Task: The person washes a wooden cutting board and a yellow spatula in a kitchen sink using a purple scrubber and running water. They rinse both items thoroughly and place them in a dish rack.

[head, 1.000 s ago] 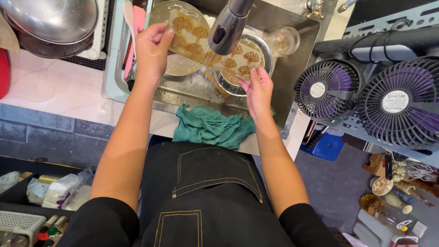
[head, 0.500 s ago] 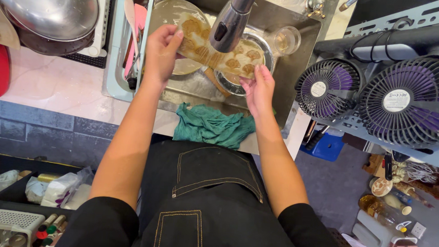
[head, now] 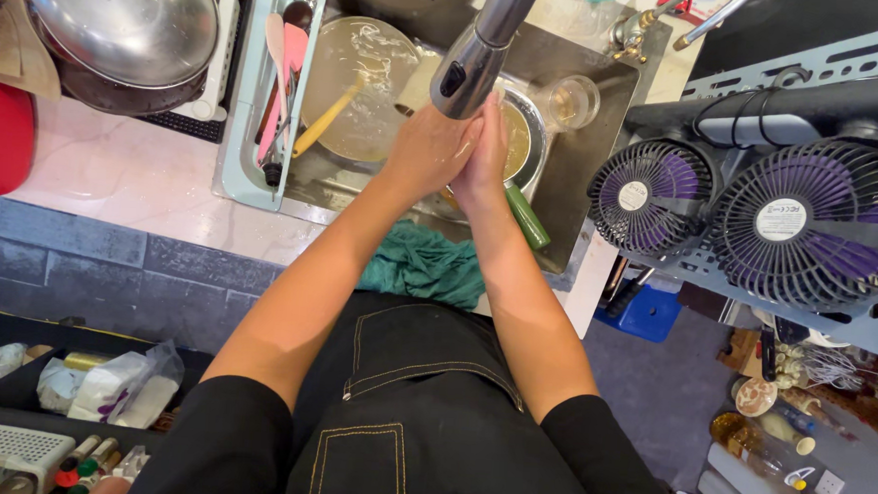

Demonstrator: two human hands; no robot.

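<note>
Where the teal cloth [head: 428, 266] lies bunched on the desk edge, both forearms reach past it over the sink [head: 583, 164]. The left hand [head: 426, 154] and right hand [head: 484, 159] press palm to palm, holding nothing, directly under the faucet head [head: 471, 70], above a soapy pan [head: 362, 83].

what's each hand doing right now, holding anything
Left hand: open, pressed flat against the right hand, holding nothing, under the faucet head.
Right hand: open, pressed against the left, holding nothing.
</note>
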